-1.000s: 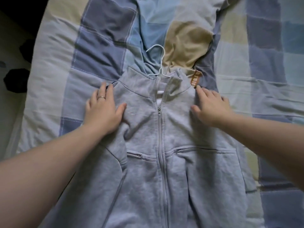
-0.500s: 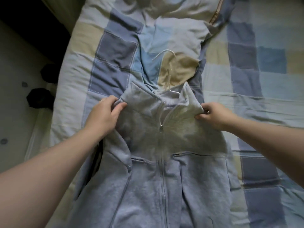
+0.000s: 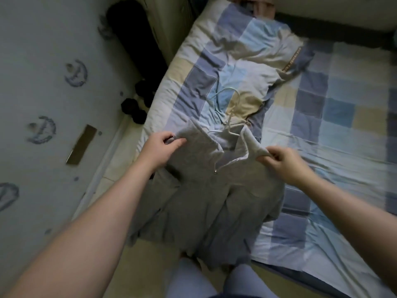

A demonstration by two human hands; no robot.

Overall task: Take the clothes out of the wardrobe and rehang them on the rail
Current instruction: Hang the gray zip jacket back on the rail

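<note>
Left hand [image 3: 161,145] and right hand [image 3: 285,162] each pinch a shoulder of grey jacket [image 3: 204,190] above bed [image 3: 343,125]. Lift level; otherwise white hanger [image 3: 230,120] may slip from the collar.

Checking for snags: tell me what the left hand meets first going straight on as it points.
First the collar of the grey jacket, which the left hand pinches; past that, probably the white hanger, depth unclear.

The grey zip-front cloth jacket [image 3: 206,190] lies on the blue-and-cream checked cloth quilt [image 3: 343,117]. The white wire hanger [image 3: 230,119] pokes from the collar at 12 o'clock. Left hand [image 3: 160,147] grips its 10 o'clock shoulder, right hand [image 3: 285,164] its 2 o'clock.
</note>
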